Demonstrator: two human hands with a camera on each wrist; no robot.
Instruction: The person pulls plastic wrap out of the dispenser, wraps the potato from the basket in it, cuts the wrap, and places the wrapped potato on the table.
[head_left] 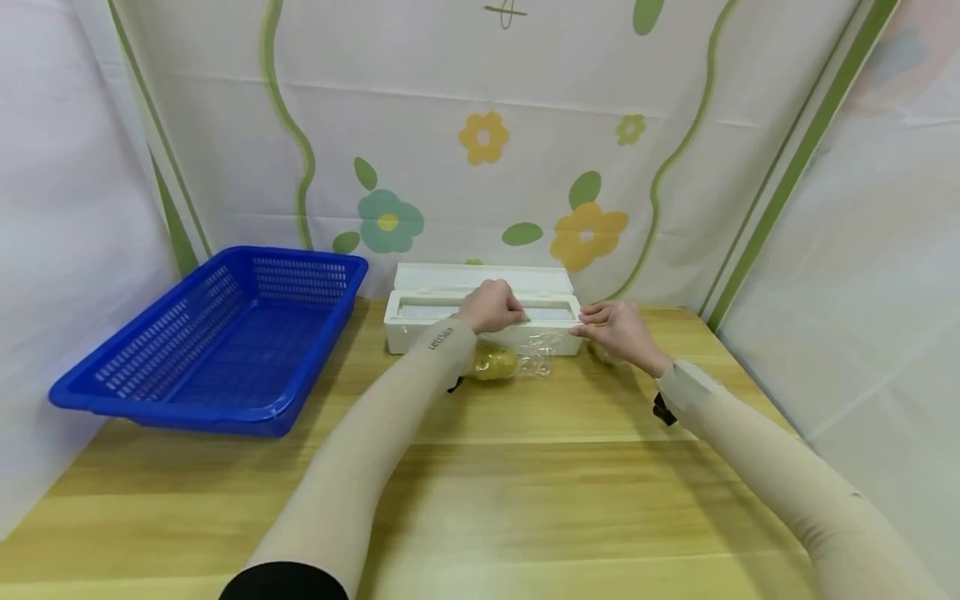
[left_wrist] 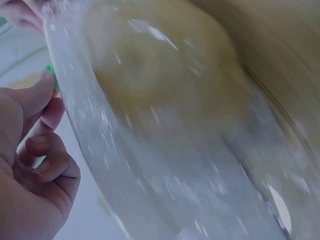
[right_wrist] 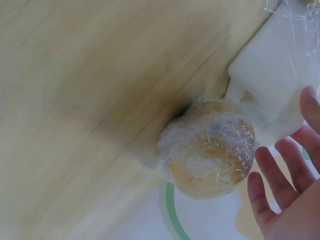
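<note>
A white cling film box point(head_left: 420, 337) stands at the back of the table, lid raised. My left hand point(head_left: 491, 307) is over its top edge, thumb and index finger pinching a small green slider point(left_wrist: 52, 75). At the box's right end, my right hand point(head_left: 618, 329) grips the corner between thumb and fingers. Clear cling film point(head_left: 536, 354) hangs down the front, over a yellowish potato point(head_left: 495, 362) that is blurred in the left wrist view. Another potato point(right_wrist: 207, 150), wrapped in film, lies beside the box's right end, just by my right fingertips.
A blue plastic basket point(head_left: 225, 333) with slotted sides stands on the left of the wooden table point(head_left: 525, 492). A white cloth with printed flowers point(head_left: 450, 108) rises right behind the box, and white cloth walls close both sides.
</note>
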